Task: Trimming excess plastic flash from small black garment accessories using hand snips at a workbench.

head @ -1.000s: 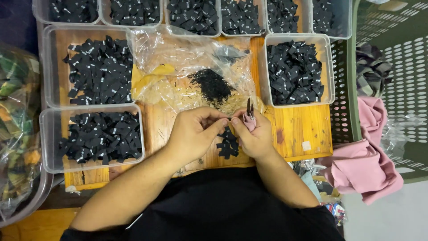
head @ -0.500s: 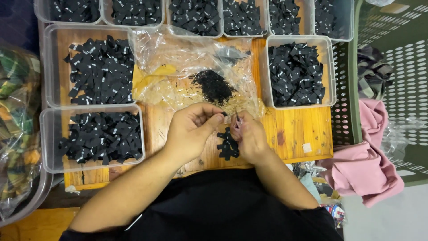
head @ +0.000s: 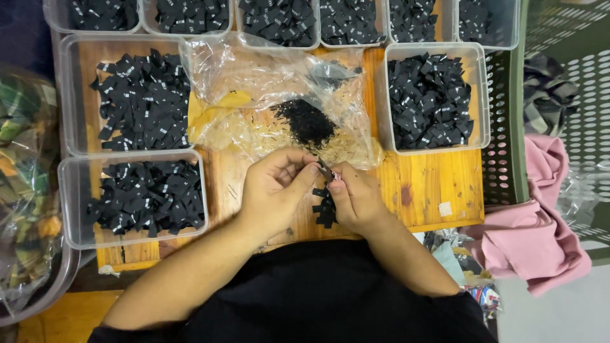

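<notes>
Both hands meet at frame centre over wooden bench (head: 438,190). Left hand (head: 276,187) pinches small black label (head: 324,170) at fingertips; right hand (head: 354,197) closed around small tool, touching same label. Small label pile (head: 325,208) just below. Clear plastic bag (head: 279,95) above; label-filled tub (head: 435,95) upper right.

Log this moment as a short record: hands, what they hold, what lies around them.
left hand: fingers pinch at a small item between the two hands
right hand: holds a small tool, kind unclear
below the hands: small pile of black labels on the wooden board
behind the hands: clear plastic bag with dark scraps
around: clear tubs of black labels
right: pink cloth
</notes>
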